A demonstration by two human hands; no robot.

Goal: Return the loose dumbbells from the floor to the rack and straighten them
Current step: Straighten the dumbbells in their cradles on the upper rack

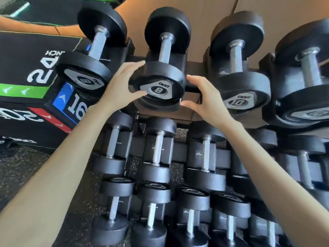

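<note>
A black dumbbell marked 8 (159,81) lies on the top tier of the rack (191,89), its near head facing me. My left hand (121,82) touches the left side of that near head, fingers over the top edge and thumb against the face. My right hand (204,97) hovers just right of the head, fingers slightly curved, holding nothing. Another 8 dumbbell (85,75) sits to the left, a 10 dumbbell (238,90) to the right.
A larger dumbbell (302,97) fills the top tier's right end. Two lower tiers hold several more dumbbells (156,157). A black plyo box with 24, 16 and 20 markings (35,82) stands at the left on speckled rubber floor (21,166).
</note>
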